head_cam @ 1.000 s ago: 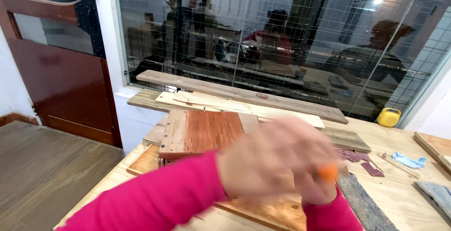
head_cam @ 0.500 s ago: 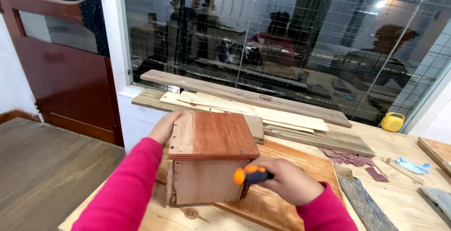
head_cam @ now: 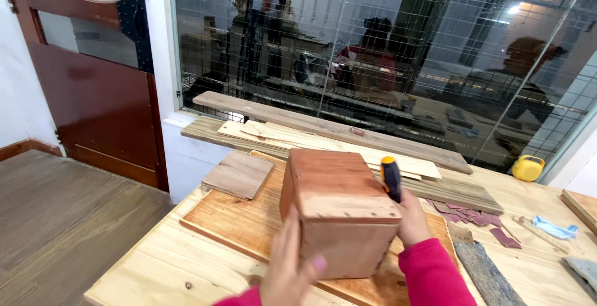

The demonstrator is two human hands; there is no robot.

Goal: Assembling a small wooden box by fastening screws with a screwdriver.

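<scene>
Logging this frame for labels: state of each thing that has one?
wooden box: closed, upright on the board, steadied by both hands
left hand: flat against the box's near face
right hand: gripping the tool, against the box's right side
black and orange tool: held upright, handle up
door: shut
yellow tape measure: resting by the window

Wooden box (head_cam: 339,209) on board (head_cam: 230,219), planks (head_cam: 323,141) behind.
</scene>
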